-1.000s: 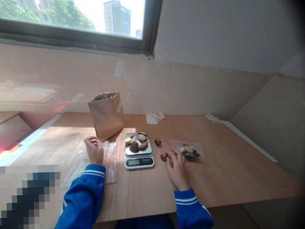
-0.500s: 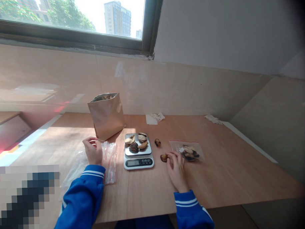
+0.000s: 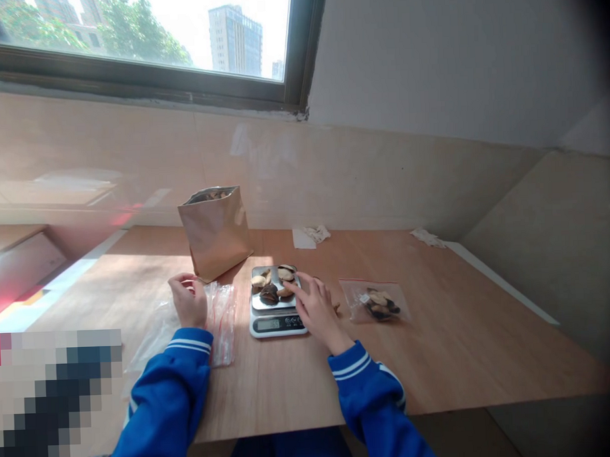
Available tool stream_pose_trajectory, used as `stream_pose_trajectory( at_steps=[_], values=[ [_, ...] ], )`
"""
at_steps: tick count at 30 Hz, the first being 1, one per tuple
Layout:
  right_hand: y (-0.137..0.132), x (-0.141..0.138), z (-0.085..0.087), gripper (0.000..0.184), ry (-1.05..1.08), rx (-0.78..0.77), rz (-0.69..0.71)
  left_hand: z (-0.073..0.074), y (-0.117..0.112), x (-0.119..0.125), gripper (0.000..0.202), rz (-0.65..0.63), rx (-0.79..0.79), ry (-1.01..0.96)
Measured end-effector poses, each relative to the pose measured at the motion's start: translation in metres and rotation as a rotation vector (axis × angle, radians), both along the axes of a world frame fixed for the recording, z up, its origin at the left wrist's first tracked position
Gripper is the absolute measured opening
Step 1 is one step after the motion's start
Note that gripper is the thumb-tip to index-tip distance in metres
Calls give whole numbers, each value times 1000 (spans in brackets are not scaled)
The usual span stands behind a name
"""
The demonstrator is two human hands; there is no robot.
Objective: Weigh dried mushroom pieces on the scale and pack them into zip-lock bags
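Observation:
My right hand (image 3: 318,311) reaches over the right side of a white kitchen scale (image 3: 261,327), its fingers apart at the dried mushroom pieces. The fingertips are at a brown mushroom slice (image 3: 284,293); I cannot tell how firmly they touch it. Beside it on the steel plate lie a dark mushroom piece (image 3: 268,294) and pale slices (image 3: 259,281). A loose mushroom piece (image 3: 336,309) is partly hidden behind my right hand. My left hand (image 3: 190,302) rests with curled fingers over clear zip bags (image 3: 221,325), nothing visible in it.
A brown stand-up pouch (image 3: 215,235), open at the top, stands behind my left hand. A clear zip bag (image 3: 380,302) with mushroom pieces lies to the right. Crumpled white paper (image 3: 310,237) is near the wall. The table's front edge (image 3: 262,434) is close to me.
My right hand has moved left, from the loose mushroom piece on the table to the pieces on the scale. My left hand stays in place.

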State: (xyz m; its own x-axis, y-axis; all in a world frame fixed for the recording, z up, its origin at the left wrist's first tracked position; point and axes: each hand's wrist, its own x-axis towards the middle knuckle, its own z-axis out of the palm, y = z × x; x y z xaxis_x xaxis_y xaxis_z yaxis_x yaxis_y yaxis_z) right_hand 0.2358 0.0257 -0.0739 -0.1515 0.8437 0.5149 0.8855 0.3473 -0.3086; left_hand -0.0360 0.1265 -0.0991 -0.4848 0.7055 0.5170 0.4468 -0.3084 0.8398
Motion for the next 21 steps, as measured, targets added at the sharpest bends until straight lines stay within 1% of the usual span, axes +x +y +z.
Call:
stream_pose_trajectory(
  at_steps=[2, 3, 7, 9, 11, 14, 16, 18, 21],
  values=[
    [-1, 6, -6, 49, -31, -19, -13, 0, 0, 0, 19, -3, -4, -5],
    [-5, 12, -11, 49, -33, -23, -44, 0, 0, 0, 19, -5, -5, -8],
    [-25, 50, -37, 41, 56, 17, -245, 0, 1, 1, 19, -20, 5, -9],
    [-33, 65, -45, 37, 111, 23, -263, 0, 2, 2, 20, -24, 8, -4],
    [-36, 73, -49, 33, 143, -5, -222, 1, 1, 3, 21, -20, 1, -7],
    [-33, 75, -49, 29, 194, -64, -150, 1, 0, 2, 20, -4, -21, -22],
    [-28, 73, -46, 24, 259, -111, -121, 1, -1, 1, 20, 0, -25, -30],
    [-23, 67, -38, 17, 321, -151, -97, 1, -1, 0, 20, -3, -20, -37],
    [-14, 49, -18, 12, 408, -139, -56, 1, -1, 0, 20, -3, -17, -44]
  ],
)
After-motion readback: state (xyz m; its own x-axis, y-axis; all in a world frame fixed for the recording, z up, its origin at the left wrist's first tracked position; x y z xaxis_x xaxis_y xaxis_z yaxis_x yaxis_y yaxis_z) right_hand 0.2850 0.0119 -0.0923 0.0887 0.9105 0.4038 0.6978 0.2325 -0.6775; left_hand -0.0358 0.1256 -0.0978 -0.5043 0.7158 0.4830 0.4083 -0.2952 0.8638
